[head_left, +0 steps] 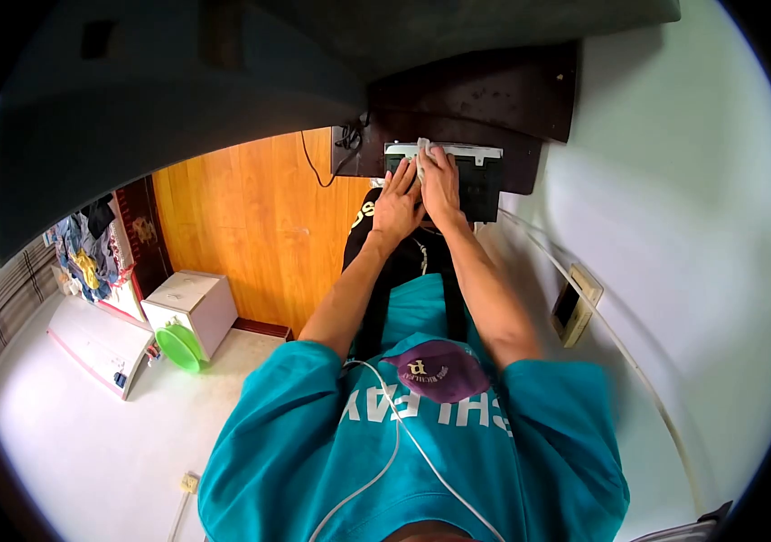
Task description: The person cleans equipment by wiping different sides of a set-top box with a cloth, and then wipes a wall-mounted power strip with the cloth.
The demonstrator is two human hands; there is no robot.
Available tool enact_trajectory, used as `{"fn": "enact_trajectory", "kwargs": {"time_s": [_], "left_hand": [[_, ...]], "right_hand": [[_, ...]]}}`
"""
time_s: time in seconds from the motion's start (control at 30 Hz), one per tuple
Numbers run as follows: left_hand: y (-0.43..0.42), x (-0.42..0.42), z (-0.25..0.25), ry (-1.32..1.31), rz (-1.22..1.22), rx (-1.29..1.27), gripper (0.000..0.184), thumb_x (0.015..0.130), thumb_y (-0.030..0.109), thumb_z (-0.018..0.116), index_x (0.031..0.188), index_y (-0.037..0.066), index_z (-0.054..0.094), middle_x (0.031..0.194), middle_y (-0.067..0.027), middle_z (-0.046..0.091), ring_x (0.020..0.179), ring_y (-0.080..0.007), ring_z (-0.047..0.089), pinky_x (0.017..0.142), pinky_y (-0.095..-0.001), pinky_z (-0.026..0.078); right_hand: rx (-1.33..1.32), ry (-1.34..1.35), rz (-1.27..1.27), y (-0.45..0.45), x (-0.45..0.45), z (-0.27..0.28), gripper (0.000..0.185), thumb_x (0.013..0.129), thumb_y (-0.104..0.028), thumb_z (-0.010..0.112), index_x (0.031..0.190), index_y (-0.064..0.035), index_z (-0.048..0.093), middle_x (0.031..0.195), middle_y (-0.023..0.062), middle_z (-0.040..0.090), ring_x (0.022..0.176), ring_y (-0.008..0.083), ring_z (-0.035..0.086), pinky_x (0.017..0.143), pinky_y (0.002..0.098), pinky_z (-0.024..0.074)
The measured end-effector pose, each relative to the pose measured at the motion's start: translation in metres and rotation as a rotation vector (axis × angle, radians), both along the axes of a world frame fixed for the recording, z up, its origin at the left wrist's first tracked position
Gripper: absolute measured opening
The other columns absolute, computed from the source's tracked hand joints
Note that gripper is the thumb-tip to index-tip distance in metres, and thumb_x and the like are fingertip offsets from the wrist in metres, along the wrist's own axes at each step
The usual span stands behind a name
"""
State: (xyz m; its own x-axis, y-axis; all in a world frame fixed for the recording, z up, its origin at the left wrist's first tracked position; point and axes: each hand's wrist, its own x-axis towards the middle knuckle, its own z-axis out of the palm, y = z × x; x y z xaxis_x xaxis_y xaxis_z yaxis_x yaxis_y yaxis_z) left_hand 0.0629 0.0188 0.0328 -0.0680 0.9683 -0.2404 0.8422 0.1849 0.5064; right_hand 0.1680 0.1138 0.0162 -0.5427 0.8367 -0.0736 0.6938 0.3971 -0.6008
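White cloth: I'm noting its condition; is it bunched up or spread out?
The white cloth looks bunched: only a narrow, crumpled piece shows, by the right hand; any part under that hand is hidden.

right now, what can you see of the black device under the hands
The black device looks rectangular, with a dark, perhaps plastic body and a silvery strip along its far edge. It overlaps the dark brown tabletop; its support is hidden. The left hand and right hand partly cover it, the right holding a whitish cloth at the strip.
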Motion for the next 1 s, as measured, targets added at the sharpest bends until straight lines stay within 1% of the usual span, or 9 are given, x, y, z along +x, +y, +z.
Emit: {"fn": "enact_trajectory", "kwargs": {"time_s": [0.07, 0.13, 0.3, 0.43, 0.47, 0.53, 0.7, 0.87, 1.0], "left_hand": [[-0.004, -0.002, -0.003, -0.046, 0.015, 0.02, 0.067, 0.089, 0.024, 0.074, 0.15, 0.004, 0.052, 0.166, -0.0137, 0.036, 0.156, -0.0348, 0.029, 0.123, -0.0563, 0.032], [-0.002, -0.001, -0.003, -0.076, 0.024, 0.076, 0.069, 0.089, 0.023, 0.075, 0.151, 0.005, 0.051, 0.167, -0.0131, 0.036, 0.155, -0.0347, 0.03, 0.123, -0.0559, 0.032], [-0.003, 0.003, -0.005, -0.032, 0.032, 0.081, 0.07, 0.089, 0.024, 0.074, 0.151, 0.004, 0.05, 0.168, -0.0118, 0.034, 0.156, -0.0326, 0.029, 0.125, -0.0539, 0.03], [-0.002, 0.005, -0.002, -0.016, 0.035, 0.08, 0.069, 0.089, 0.024, 0.073, 0.151, 0.003, 0.05, 0.167, -0.0127, 0.035, 0.156, -0.033, 0.028, 0.124, -0.0542, 0.03], [-0.002, 0.006, -0.002, -0.018, 0.028, 0.086, 0.069, 0.089, 0.024, 0.073, 0.151, 0.003, 0.05, 0.167, -0.0127, 0.035, 0.156, -0.033, 0.028, 0.124, -0.0542, 0.03], [-0.002, 0.006, -0.002, -0.02, 0.049, 0.077, 0.069, 0.089, 0.025, 0.074, 0.151, 0.004, 0.05, 0.167, -0.0121, 0.035, 0.156, -0.0341, 0.028, 0.123, -0.0552, 0.032], [-0.002, 0.004, 0.002, -0.02, 0.015, 0.065, 0.07, 0.091, 0.024, 0.073, 0.153, 0.004, 0.048, 0.168, -0.0124, 0.034, 0.156, -0.0341, 0.029, 0.124, -0.0547, 0.031], [-0.001, 0.002, 0.005, -0.032, 0.015, 0.047, 0.07, 0.092, 0.024, 0.071, 0.154, 0.002, 0.046, 0.167, -0.0137, 0.034, 0.156, -0.0352, 0.028, 0.124, -0.0551, 0.03], [-0.006, -0.012, 0.006, -0.19, 0.033, 0.123, 0.065, 0.091, 0.01, 0.066, 0.152, 0.0, 0.046, 0.166, -0.0154, 0.036, 0.155, -0.0366, 0.03, 0.124, -0.0489, 0.032]], "right_hand": [[0.028, 0.009, -0.011, 0.004, 0.011, 0.004, 0.055, 0.084, 0.008, 0.06, 0.136, -0.0096, 0.067, 0.124, 0.0164, 0.061, 0.109, 0.0394, 0.059, 0.099, 0.0463, 0.0512], [0.06, -0.039, -0.034, 0.013, 0.041, 0.004, 0.05, 0.087, 0.003, 0.06, 0.134, -0.0092, 0.067, 0.125, 0.0148, 0.06, 0.113, 0.0374, 0.059, 0.099, 0.047, 0.0506], [0.012, -0.132, -0.182, 0.019, 0.075, 0.001, 0.062, 0.08, 0.009, 0.066, 0.141, -0.003, 0.062, 0.126, 0.0155, 0.058, 0.11, 0.0383, 0.058, 0.099, 0.0467, 0.05], [0.034, -0.108, -0.1, 0.009, 0.042, -0.007, 0.043, 0.094, -0.003, 0.058, 0.136, 0.0001, 0.063, 0.121, 0.0188, 0.06, 0.109, 0.0388, 0.059, 0.098, 0.0455, 0.0501], [-0.118, 0.015, -0.256, 0.002, 0.03, -0.021, 0.044, 0.088, 0.006, 0.059, 0.131, 0.002, 0.066, 0.114, 0.0165, 0.06, 0.106, 0.0382, 0.06, 0.093, 0.0452, 0.0521], [0.121, -0.029, -0.116, -0.001, 0.022, -0.004, 0.046, 0.088, 0.005, 0.059, 0.134, -0.0003, 0.065, 0.114, 0.0169, 0.061, 0.107, 0.0389, 0.061, 0.095, 0.0461, 0.052], [0.043, -0.177, -0.174, 0.023, 0.085, 0.019, 0.051, 0.091, -0.001, 0.063, 0.142, -0.006, 0.061, 0.114, 0.0154, 0.061, 0.105, 0.0371, 0.06, 0.091, 0.0467, 0.0524], [0.059, -0.133, -0.232, 0.013, 0.06, 0.003, 0.05, 0.094, -0.004, 0.063, 0.143, -0.0018, 0.058, 0.116, 0.0169, 0.061, 0.106, 0.0387, 0.06, 0.096, 0.0465, 0.0509], [0.044, -0.045, -0.063, 0.007, 0.032, 0.002, 0.051, 0.092, -0.002, 0.063, 0.142, 0.0035, 0.056, 0.116, 0.0173, 0.061, 0.105, 0.039, 0.059, 0.096, 0.0461, 0.0509]]}}
